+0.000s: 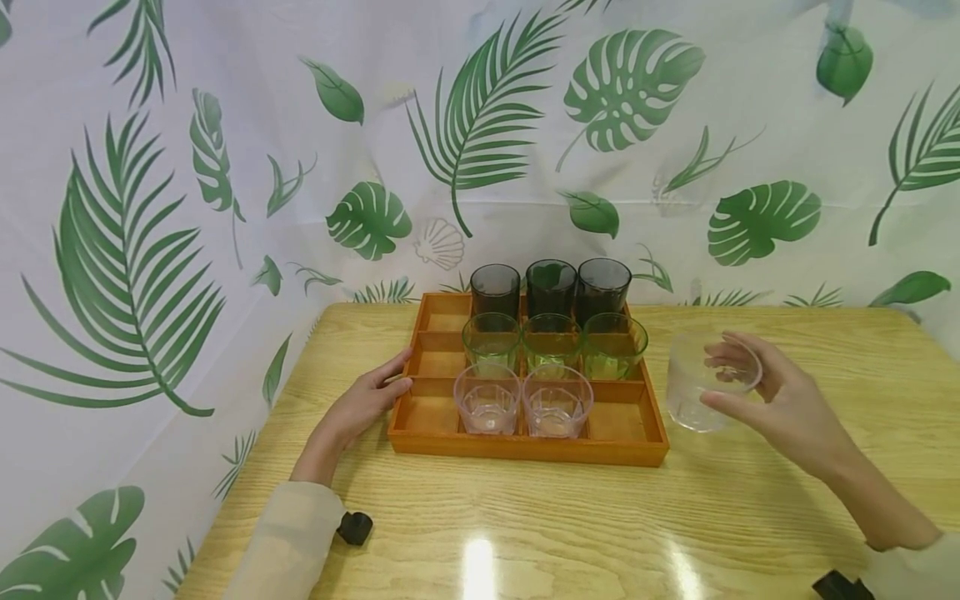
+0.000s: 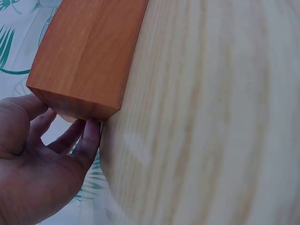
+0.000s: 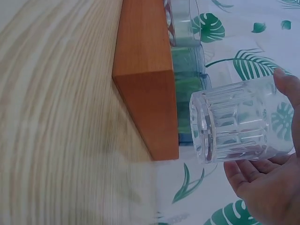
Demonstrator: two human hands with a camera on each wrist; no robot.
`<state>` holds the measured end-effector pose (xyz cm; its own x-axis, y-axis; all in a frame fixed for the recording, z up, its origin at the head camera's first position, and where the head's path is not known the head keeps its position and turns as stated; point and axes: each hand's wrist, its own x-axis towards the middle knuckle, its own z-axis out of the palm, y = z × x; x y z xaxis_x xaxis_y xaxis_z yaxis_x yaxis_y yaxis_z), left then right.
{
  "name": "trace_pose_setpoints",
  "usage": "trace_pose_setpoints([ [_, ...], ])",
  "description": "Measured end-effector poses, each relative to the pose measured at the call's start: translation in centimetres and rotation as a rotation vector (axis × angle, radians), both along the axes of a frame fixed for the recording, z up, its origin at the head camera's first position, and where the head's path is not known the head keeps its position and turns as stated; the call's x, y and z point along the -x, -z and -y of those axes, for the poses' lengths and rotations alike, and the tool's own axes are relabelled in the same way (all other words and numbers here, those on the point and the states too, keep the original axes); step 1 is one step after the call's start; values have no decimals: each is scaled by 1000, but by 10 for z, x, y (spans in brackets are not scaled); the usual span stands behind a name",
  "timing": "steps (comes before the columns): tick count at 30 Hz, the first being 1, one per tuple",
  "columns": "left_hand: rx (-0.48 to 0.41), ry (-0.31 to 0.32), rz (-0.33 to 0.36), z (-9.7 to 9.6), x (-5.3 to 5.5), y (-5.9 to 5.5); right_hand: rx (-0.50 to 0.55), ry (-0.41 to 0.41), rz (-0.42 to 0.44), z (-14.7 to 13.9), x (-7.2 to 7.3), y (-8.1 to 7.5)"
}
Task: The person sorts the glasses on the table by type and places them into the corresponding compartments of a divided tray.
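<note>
My right hand [image 1: 787,408] grips a clear drinking glass [image 1: 686,400] between thumb and fingers, just off the right end of a wooden divided tray [image 1: 525,448]. In the right wrist view the glass [image 3: 234,124] shows a faceted lower part, its base pointing at the tray. At the tray's left end, my left hand [image 1: 367,408] rests its fingertips against the outer wall; the left wrist view shows the fingers [image 2: 89,145] touching that wooden end. Two clear tumblers [image 1: 487,408] stand in the tray's front row, on the left and middle part.
Three green glasses [image 1: 552,354] fill the middle row, and three dark grey glasses [image 1: 495,287] stand behind them. The tray lies on a light wood-grain table [image 1: 450,508]. A leaf-patterned white cloth [image 1: 517,200] hangs behind and to the left.
</note>
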<state>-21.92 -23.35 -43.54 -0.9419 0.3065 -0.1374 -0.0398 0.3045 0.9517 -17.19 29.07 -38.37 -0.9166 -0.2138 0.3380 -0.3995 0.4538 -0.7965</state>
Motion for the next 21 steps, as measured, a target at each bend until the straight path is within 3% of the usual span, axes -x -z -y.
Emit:
trace_pose_setpoints([
  [4,2,3,-1,0,0,0,15,-13,8,12,3,-2],
  [13,6,9,0,2,1,1,66,-121,-43,34,13,-2],
  [21,-1,12,9,2,0,0,42,-122,-13,51,14,0],
])
